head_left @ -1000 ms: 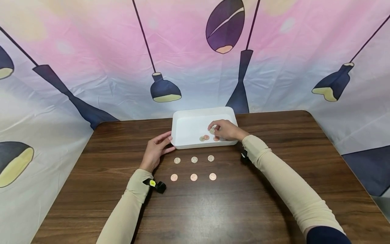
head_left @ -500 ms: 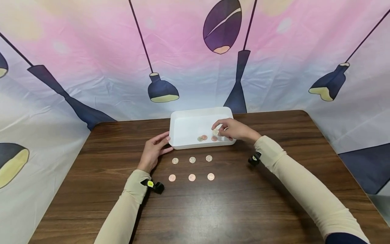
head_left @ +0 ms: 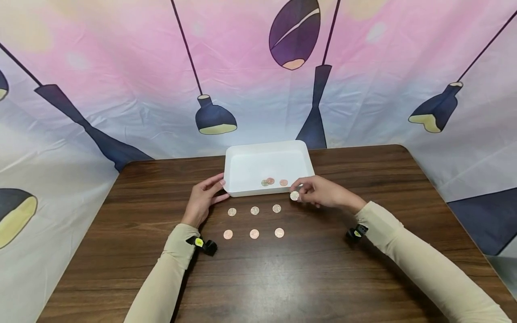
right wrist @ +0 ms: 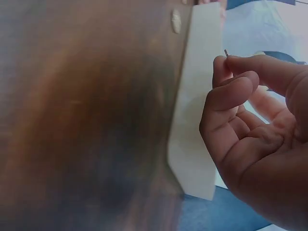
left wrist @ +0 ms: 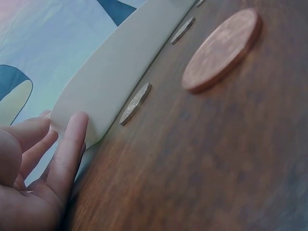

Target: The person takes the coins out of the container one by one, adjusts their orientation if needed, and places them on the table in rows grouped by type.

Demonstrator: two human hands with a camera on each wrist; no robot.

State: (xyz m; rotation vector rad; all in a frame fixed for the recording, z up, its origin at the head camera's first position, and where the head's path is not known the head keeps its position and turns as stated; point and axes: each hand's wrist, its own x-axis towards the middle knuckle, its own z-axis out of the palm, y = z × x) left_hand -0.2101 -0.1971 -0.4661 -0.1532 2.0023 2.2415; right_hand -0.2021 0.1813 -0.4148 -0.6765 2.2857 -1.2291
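My right hand (head_left: 325,193) pinches a pale silvery coin (head_left: 295,195) between thumb and fingertips, just outside the front right of a white tray (head_left: 262,157). In the right wrist view the held coin (right wrist: 226,53) shows only as a thin edge. At the tray's left front corner my left hand (head_left: 203,199) touches the wall with extended fingers, as the left wrist view shows too. Inside the tray lie a pale coin (head_left: 264,183) and two copper coins, one (head_left: 270,181) beside it and one (head_left: 283,182) farther right.
Before the tray, pale coins (head_left: 254,210) form a row on the brown wooden table (head_left: 258,278). Copper coins (head_left: 254,233) make a second row nearer me. A patterned cloth (head_left: 153,80) hangs behind the table.
My right hand has lifted the pale coin out of the tray and carried it over the front rim, toward me and slightly right. The left hand has stayed at the tray's corner.
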